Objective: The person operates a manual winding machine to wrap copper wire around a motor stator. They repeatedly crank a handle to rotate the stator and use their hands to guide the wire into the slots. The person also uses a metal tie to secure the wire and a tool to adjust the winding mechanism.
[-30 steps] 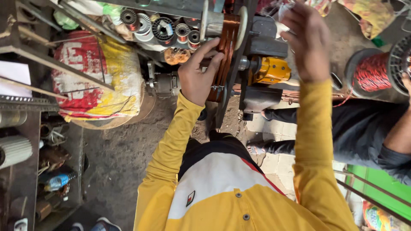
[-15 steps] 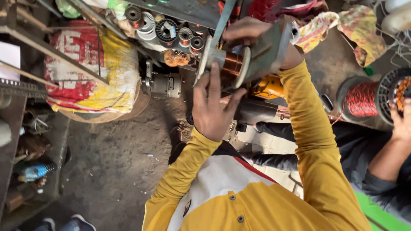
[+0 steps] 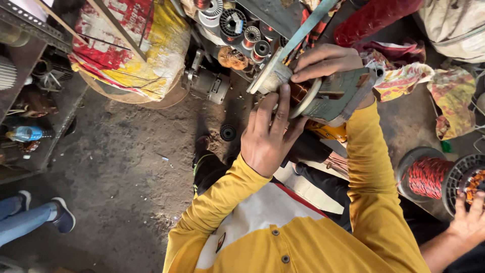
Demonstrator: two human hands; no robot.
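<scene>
A copper wire coil (image 3: 298, 93) sits wound between two pale discs on a grey-green winding machine (image 3: 338, 98). My left hand (image 3: 267, 134) reaches up from below, its fingers straight and spread flat against the coil and the near disc (image 3: 268, 80). My right hand (image 3: 323, 61) curls over the top of the coil and grips the winder there. Both arms are in yellow sleeves.
A red, yellow and white sack (image 3: 136, 55) and a small electric motor (image 3: 207, 83) lie on the dirt floor. Several small wire spools (image 3: 235, 23) hang above. Another person's hand (image 3: 470, 222) is by a red wire reel (image 3: 429, 177). Someone's shoe (image 3: 63, 215) is at the left.
My left hand has slid up from below the machine onto the coil. My right hand has come down onto the coil's top. The view has moved closer.
</scene>
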